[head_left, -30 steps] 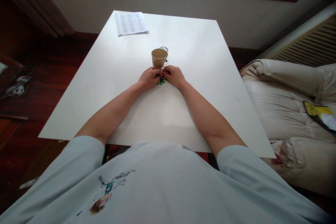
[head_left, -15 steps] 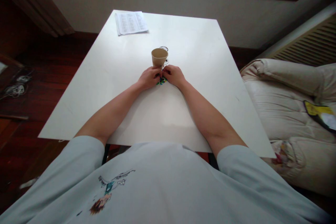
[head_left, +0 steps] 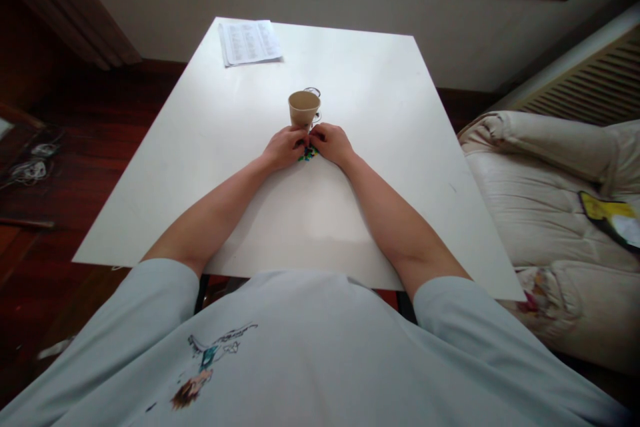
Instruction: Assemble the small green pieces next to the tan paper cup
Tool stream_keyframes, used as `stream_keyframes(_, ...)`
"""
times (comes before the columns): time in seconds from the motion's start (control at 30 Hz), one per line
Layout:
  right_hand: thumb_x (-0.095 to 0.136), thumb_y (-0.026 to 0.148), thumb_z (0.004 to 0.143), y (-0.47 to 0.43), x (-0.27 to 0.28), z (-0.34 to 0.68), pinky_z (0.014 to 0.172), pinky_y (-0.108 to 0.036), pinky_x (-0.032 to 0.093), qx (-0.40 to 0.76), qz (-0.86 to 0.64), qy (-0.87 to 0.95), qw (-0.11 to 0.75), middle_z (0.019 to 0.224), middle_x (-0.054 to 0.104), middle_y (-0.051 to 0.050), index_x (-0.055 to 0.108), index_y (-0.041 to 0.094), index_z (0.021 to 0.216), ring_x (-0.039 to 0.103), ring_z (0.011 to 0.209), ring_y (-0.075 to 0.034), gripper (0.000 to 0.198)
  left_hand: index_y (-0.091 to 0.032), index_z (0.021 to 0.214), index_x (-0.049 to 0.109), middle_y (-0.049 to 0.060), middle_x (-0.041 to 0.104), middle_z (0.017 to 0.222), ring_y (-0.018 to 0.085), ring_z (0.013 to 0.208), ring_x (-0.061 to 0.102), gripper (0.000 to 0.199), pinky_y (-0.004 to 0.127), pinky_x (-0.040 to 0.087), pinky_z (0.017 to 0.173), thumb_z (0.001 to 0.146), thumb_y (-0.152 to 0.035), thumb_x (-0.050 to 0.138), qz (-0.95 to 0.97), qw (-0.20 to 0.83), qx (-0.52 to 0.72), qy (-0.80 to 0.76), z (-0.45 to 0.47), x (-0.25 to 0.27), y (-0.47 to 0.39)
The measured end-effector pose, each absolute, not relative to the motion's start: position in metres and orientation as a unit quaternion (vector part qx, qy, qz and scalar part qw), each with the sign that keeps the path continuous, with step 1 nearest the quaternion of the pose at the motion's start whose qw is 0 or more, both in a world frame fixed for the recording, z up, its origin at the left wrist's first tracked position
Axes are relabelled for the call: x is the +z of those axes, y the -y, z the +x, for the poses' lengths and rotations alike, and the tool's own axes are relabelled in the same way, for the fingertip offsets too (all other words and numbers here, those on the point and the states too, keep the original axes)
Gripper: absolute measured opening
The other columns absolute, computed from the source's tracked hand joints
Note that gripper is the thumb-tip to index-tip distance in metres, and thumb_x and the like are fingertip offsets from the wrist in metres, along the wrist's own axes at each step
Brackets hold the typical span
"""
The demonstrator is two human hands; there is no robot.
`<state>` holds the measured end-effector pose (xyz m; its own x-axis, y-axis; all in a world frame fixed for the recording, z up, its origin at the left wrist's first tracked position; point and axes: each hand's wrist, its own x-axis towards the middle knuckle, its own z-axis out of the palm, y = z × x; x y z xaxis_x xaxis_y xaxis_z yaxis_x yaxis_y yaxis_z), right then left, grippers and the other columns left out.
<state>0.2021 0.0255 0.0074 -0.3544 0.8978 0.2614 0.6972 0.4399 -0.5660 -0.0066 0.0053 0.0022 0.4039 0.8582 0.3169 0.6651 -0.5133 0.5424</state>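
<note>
Both hands meet near the middle of the white table (head_left: pixel 310 213). My left hand (head_left: pixel 287 146) has its fingers curled, the fingertips close to those of my right hand (head_left: pixel 332 142). The right fingers are pinched together too. Whatever lies between the fingertips is too small to make out. Just below them is a small heap of tiny green, blue and yellow pieces (head_left: pixel 309 155). A tan paper cup (head_left: pixel 304 107) stands upright right behind my left hand, its mouth facing up and its base hidden by the hand. Thin dark loops (head_left: pixel 314 91) show behind the cup.
Printed sheets (head_left: pixel 251 42) lie at the table's far left corner. A cream sofa (head_left: pixel 530 193) stands along the right side, with a yellow and black item (head_left: pixel 607 213) on it. Cables (head_left: pixel 31 170) lie at the left on the dark wooden floor.
</note>
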Motion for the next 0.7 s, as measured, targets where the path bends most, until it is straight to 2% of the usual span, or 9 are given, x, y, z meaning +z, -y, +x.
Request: stream_keyframes(0.7,0.064,0.028,0.093,-0.031,0.0,0.203,0.079,-0.034,0.042,0.171,-0.492,0.807,0.278,0.092,0.075,-0.007,0.079,0.019,0.091,0.058,0.085,-0.021,0.018,-0.021,0.094,0.083,0.01,0.082,0.111,0.027,0.105,0.077,0.02,0.039,0.063,0.095,0.087,-0.013,0.067,0.823,0.17,0.301,-0.45,-0.008,-0.002,-0.008)
